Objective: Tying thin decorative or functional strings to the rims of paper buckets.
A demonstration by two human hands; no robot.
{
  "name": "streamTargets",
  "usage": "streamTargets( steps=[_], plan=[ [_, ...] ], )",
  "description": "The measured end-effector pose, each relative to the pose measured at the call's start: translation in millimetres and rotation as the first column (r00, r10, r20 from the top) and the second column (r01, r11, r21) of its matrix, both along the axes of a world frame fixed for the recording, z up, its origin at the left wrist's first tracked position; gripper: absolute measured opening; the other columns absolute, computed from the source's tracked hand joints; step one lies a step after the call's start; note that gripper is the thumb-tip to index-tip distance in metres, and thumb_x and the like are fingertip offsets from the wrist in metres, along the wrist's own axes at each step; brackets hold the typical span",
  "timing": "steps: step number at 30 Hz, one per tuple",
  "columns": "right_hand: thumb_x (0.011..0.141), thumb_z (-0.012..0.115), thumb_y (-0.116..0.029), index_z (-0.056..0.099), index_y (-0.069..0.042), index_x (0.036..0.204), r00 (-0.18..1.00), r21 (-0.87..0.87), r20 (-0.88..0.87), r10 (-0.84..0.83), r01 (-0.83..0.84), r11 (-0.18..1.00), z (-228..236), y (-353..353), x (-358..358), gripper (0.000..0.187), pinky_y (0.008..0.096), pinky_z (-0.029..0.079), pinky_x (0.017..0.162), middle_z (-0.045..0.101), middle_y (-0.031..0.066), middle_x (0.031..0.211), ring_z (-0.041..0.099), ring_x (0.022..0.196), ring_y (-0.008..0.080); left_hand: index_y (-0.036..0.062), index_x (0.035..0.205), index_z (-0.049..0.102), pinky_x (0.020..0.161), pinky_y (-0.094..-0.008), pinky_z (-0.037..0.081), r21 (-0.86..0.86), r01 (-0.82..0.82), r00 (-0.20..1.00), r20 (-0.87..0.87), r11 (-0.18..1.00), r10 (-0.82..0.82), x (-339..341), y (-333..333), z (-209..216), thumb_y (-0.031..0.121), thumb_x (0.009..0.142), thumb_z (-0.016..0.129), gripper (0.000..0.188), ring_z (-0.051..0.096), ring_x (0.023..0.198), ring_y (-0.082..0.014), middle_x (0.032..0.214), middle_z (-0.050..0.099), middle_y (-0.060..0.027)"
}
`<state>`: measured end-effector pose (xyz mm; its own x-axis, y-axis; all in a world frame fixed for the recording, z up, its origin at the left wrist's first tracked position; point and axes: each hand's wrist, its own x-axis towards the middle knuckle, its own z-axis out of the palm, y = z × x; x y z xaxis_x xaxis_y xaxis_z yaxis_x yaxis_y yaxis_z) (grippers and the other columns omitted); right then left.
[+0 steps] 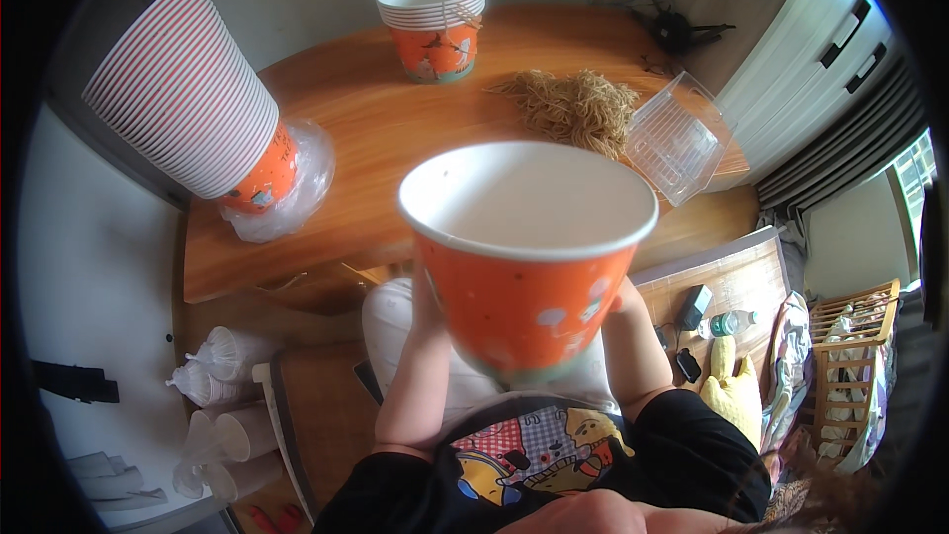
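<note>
A large orange paper bucket (514,297) with a white rim and a printed pattern is raised in front of me, its mouth up and tilted toward me. My left hand (426,299) grips its left side, most of the fingers hidden behind the wall. On the opposite side my right hand (624,297) holds it too, with only a little of the hand showing. The white inside (529,198) of the bucket shows nothing in it. Beyond it on the table (366,148) lies a heap of thin tan bands or strings (578,109).
A tall leaning stack of nested buckets (188,89) in clear plastic stands at left. A shorter bucket stack (432,30), with tan strands on it, is at the back. A clear plastic box (682,136) sits by the table's right edge. White wrapped cup stacks (232,356) lie lower left.
</note>
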<state>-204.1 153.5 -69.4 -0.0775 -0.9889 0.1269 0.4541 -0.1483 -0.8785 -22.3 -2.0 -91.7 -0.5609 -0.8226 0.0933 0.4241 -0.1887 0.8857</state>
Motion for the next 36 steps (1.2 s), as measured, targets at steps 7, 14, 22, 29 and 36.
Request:
streamTargets(
  steps=[7,14,22,29,36],
  plan=[
    [0.055,0.096,-0.038,0.008,-0.003,0.154,0.748,-0.251,-0.388,-0.538,0.475,0.843,36.5,-22.8,27.7,0.137,0.0424,0.027,0.114,0.033,0.0169,0.151,0.033,0.141,0.0286,0.0034,0.133,0.044,0.102,-0.0367,0.042,-0.050,-0.310,0.951,-0.010,0.949,0.310,12.1,-15.5,49.9,0.032,0.093,0.065,0.053,0.053,0.120,-0.0218,0.126,0.055,-0.0108],
    [0.059,0.095,-0.034,0.011,0.000,0.154,0.626,-0.340,-0.532,-0.570,0.458,0.821,35.9,-38.1,28.0,0.132,0.0432,0.025,0.116,0.030,0.0204,0.154,0.030,0.144,0.0308,0.0070,0.152,0.002,0.110,-0.0475,0.036,-0.461,-0.204,0.979,-0.095,0.864,0.180,5.8,4.2,55.8,0.045,0.063,0.090,0.131,0.037,0.137,-0.0314,0.151,0.026,-0.0185],
    [0.069,0.087,-0.040,0.017,0.001,0.153,0.573,-0.274,-0.658,-0.488,0.421,0.865,35.6,-40.1,23.4,0.116,0.0426,0.023,0.117,0.027,0.0221,0.156,0.026,0.146,0.0319,0.0070,0.152,0.000,0.108,-0.0476,0.038,-0.587,-0.128,0.977,0.062,0.799,0.203,4.9,-9.6,44.8,0.038,0.060,0.094,0.135,0.038,0.135,-0.0315,0.147,0.029,-0.0185],
    [0.090,0.066,-0.017,0.050,-0.005,0.138,-0.060,-0.501,-0.752,-0.657,0.699,0.510,39.7,-48.0,-19.9,0.052,0.0437,0.032,0.111,0.040,0.0182,0.148,0.039,0.134,0.0342,0.0093,0.151,-0.002,0.106,-0.0435,0.042,-0.467,-0.113,0.992,0.002,0.877,0.130,-3.2,-21.1,39.7,0.028,0.068,0.091,0.126,0.043,0.132,-0.0282,0.150,0.028,-0.0142],
    [0.089,0.067,-0.020,0.055,-0.005,0.133,-0.265,-0.551,-0.772,-0.578,0.732,0.401,37.9,-56.0,-54.4,0.047,0.0447,0.037,0.107,0.047,0.0182,0.142,0.044,0.127,0.0370,0.0085,0.150,0.009,0.108,-0.0440,0.038,-0.574,-0.154,0.981,0.007,0.804,0.193,-8.5,-42.9,26.6,0.032,0.068,0.091,0.119,0.042,0.131,-0.0256,0.147,0.031,-0.0128]
  ],
)
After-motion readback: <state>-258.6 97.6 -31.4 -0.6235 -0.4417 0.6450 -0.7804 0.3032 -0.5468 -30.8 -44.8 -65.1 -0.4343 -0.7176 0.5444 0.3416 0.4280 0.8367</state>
